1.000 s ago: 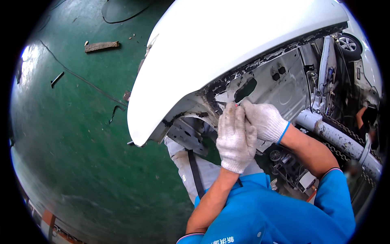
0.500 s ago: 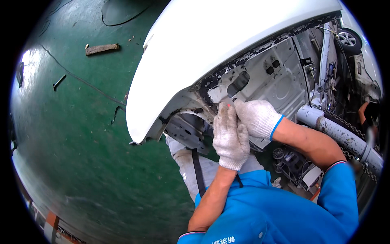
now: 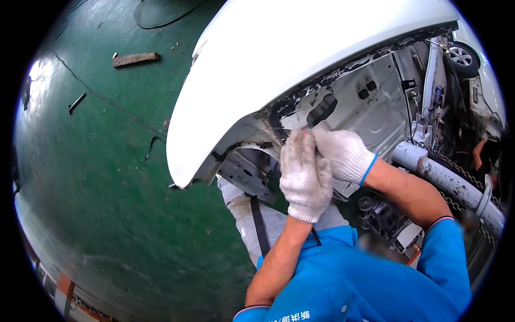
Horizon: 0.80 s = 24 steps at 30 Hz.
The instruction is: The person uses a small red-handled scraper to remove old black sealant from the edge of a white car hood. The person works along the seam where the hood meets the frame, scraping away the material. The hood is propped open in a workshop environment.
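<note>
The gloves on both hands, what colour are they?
White knit gloves, the right one with a blue cuff edge, seen in the head view.

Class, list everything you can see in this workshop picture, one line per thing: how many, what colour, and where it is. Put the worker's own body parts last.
white curved car body panel: one, white, upper middle, above the hands
grey inner metal panel with holes: one, grey, under the white panel's edge, right of centre
grey metal bar: one, grey, lower right, slanting
car wheel: one, black tyre with silver rim, top right
green painted floor: one, green, left half
flat brown wooden piece: one, brown, on the floor, upper left
grey trouser leg: one, grey, below the panel
blue short-sleeved shirt: one, blue, bottom
left hand: one, white knit glove, at the panel's edge
right hand: one, white glove with blue cuff, touching the left hand
</note>
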{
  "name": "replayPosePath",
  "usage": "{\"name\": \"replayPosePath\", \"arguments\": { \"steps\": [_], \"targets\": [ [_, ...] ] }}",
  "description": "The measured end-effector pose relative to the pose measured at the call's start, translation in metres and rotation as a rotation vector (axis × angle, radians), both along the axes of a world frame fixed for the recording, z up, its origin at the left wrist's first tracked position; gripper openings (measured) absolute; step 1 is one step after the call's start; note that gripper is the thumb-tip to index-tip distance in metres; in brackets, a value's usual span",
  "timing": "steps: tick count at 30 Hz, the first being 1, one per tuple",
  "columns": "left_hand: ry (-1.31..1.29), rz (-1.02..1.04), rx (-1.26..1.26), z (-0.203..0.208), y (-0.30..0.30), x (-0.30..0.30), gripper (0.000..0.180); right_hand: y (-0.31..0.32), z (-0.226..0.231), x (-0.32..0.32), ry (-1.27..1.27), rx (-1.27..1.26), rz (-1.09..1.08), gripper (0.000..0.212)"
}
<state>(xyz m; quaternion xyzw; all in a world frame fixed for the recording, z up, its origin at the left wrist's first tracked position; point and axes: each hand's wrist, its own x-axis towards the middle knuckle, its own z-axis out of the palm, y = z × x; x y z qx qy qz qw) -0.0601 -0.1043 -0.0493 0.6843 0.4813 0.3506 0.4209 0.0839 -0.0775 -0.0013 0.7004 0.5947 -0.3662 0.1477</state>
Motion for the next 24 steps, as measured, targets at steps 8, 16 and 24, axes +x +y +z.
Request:
{"name": "replayPosePath", "arguments": {
  "steps": [8, 16, 24],
  "targets": [
    [-0.094, 0.025, -0.043, -0.007, -0.002, -0.001, 0.048, 0.003, 0.010, -0.006, -0.045, -0.001, 0.100, 0.029],
    [-0.065, 0.018, -0.081, -0.002, -0.019, -0.001, 0.050, -0.002, 0.011, -0.005, -0.060, 0.003, 0.163, 0.026],
    [-0.117, 0.063, -0.001, -0.012, -0.011, -0.022, 0.047, -0.011, 0.025, -0.014, -0.212, 0.148, 0.303, 0.019]
  ]
}}
